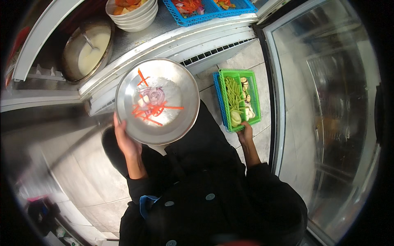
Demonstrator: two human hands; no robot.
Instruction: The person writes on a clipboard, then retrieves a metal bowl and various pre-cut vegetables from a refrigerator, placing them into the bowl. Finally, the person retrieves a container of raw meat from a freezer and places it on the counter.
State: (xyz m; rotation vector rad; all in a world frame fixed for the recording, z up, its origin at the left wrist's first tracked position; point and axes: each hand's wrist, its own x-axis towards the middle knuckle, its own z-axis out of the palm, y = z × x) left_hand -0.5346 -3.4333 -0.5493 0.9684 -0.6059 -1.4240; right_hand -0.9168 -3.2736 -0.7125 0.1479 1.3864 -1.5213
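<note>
My left hand (128, 140) holds a round stainless steel bowl (181, 123) by its lower left rim. In the bowl lie sliced red onion rings (156, 96), orange-red vegetable strips (154, 110) and a few pale chunks. On the right, my right hand (245, 132) grips the near end of a green plastic basket (258, 104). Its divider parts green beans (233, 92) and a pale green round vegetable (235, 118) from dark-rimmed slices (244, 83) and white pieces (249, 111). A blue plastic basket (217, 92) shows beneath the green one.
Ahead is an open fridge with a metal pot (107, 55) of pale liquid and a spoon, stacked white bowls (138, 23) and a blue basket (197, 20) of cut vegetables. A glass door (326, 101) stands open at right. Tiled floor (89, 166) lies below.
</note>
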